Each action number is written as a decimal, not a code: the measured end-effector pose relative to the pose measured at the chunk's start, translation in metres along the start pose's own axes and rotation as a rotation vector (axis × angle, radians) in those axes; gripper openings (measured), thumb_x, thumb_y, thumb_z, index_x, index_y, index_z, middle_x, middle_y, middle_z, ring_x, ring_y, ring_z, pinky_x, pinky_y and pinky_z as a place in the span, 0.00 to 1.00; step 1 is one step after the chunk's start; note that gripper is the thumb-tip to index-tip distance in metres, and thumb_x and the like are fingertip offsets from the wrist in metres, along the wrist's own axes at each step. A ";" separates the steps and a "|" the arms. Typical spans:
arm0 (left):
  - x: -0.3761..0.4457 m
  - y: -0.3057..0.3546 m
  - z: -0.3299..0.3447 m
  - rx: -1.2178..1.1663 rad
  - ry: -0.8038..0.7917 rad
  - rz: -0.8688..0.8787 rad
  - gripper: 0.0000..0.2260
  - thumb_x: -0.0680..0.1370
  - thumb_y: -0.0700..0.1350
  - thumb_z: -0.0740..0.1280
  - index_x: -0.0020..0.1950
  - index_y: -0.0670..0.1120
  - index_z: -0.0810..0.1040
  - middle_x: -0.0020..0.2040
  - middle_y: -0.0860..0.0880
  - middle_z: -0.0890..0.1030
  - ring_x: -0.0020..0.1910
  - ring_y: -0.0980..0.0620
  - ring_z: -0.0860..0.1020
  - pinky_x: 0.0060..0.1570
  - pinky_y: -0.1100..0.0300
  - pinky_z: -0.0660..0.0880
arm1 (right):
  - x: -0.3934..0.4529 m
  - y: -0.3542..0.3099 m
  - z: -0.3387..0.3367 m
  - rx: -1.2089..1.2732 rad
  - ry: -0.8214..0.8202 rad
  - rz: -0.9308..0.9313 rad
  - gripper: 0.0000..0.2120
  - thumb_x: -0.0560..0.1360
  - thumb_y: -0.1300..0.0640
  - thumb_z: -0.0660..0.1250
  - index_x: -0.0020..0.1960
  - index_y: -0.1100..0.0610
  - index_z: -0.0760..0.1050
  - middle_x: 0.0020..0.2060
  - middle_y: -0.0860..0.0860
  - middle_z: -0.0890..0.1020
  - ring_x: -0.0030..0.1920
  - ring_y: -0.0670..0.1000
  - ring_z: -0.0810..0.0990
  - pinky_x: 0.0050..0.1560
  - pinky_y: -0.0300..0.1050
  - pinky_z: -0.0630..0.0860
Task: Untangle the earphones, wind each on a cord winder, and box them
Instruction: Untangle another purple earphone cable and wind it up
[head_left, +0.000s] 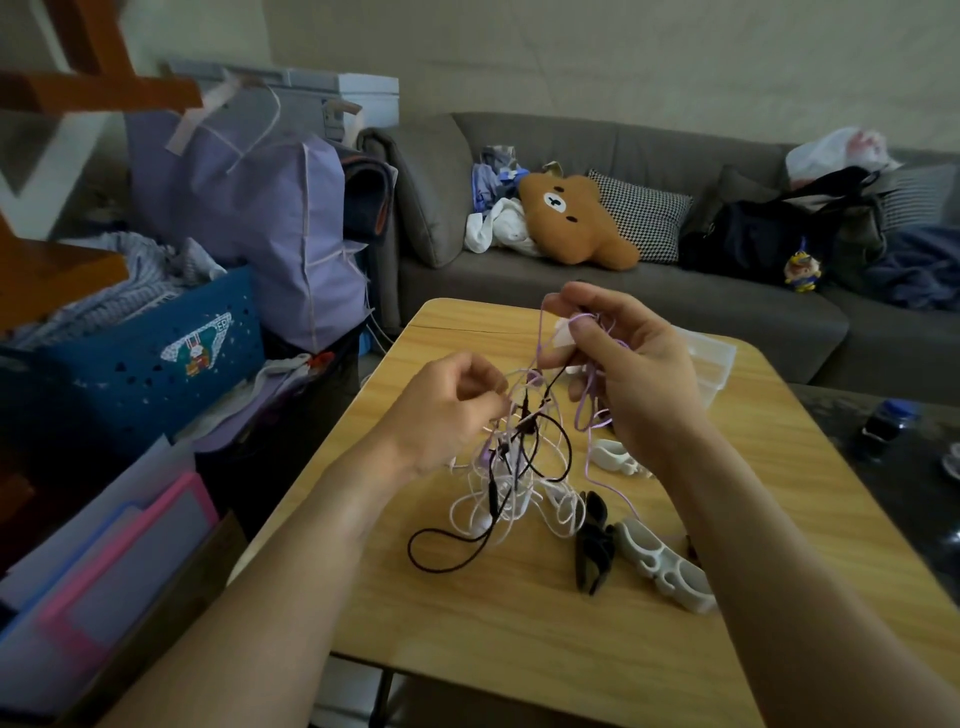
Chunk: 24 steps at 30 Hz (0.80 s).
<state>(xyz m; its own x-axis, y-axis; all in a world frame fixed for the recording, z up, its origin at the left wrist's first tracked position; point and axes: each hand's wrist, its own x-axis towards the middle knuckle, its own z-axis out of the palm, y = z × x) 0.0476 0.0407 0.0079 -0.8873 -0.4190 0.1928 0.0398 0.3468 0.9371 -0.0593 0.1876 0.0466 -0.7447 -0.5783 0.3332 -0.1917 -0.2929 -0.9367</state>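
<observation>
Two hands up over the wooden desk (467, 623): my left grip (447, 410) pinches white strands of the tangled earphones (519, 467), my right grip (623, 364) curls round the purple cord (587, 415). White cord winder (665, 566), black one (592, 545) beside it, clear box (711, 369) behind my right hand.

— The earphones (511, 457)?
— White, black and lilac cords, one knot, partly lifted off the table.
— Winders?
— A black cord winder (592, 540) beside a white cord winder (662, 564), lying flat; a clear box (711, 366) behind.
</observation>
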 end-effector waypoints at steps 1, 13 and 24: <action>-0.001 0.000 0.001 -0.007 -0.003 -0.027 0.17 0.67 0.49 0.70 0.55 0.46 0.76 0.46 0.41 0.84 0.49 0.42 0.82 0.59 0.44 0.76 | 0.000 -0.002 0.000 0.011 0.004 -0.007 0.09 0.81 0.65 0.63 0.59 0.57 0.78 0.54 0.53 0.86 0.37 0.50 0.85 0.28 0.40 0.75; -0.001 -0.010 0.003 0.599 -0.029 -0.202 0.29 0.70 0.70 0.68 0.63 0.52 0.74 0.49 0.56 0.80 0.48 0.55 0.79 0.52 0.50 0.79 | 0.004 -0.016 -0.010 -0.018 0.260 0.076 0.10 0.81 0.51 0.66 0.47 0.57 0.80 0.45 0.54 0.87 0.34 0.50 0.83 0.27 0.42 0.72; 0.002 0.006 0.016 0.027 -0.112 -0.008 0.27 0.72 0.49 0.64 0.72 0.53 0.72 0.68 0.55 0.75 0.66 0.56 0.71 0.66 0.60 0.67 | 0.005 -0.013 -0.011 -0.100 0.110 0.259 0.16 0.82 0.45 0.63 0.51 0.57 0.80 0.43 0.51 0.88 0.31 0.46 0.76 0.32 0.42 0.68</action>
<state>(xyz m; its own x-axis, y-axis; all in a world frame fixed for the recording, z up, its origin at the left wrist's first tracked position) 0.0391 0.0555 0.0093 -0.9333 -0.3261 0.1502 0.0215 0.3669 0.9300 -0.0672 0.1965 0.0592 -0.8406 -0.5366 0.0737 -0.0448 -0.0667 -0.9968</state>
